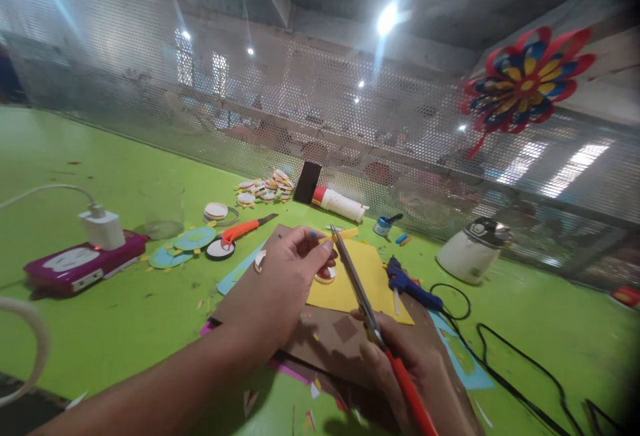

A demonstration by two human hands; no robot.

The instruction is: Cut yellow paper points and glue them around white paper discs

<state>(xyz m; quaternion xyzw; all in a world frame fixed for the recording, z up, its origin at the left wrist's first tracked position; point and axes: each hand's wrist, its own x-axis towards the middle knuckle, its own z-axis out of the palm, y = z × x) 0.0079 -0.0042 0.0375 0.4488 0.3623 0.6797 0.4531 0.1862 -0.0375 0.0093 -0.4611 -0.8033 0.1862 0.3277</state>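
My left hand (pixel 290 279) is closed in a pinch on a small yellow paper strip (pixel 349 233). My right hand (pixel 413 356) grips scissors (pixel 361 293) with red handles, their long blades pointing up and away. The blade tips meet the strip just beside my left fingertips; whether they cut into it I cannot tell. Under both hands lies a yellow paper sheet (pixel 375 276) on brown cardboard (pixel 245 289). A white round piece (pixel 326 276) rests on the yellow sheet, partly hidden by my left fingers.
An orange box cutter (pixel 245 229) lies to the left, near a purple power strip (pixel 95 263) and a glass (pixel 163 213). Several paper rounds (pixel 267 189) and a phone (pixel 307 181) are at the back. A blue glue gun (pixel 413 286) with a black cord lies right.
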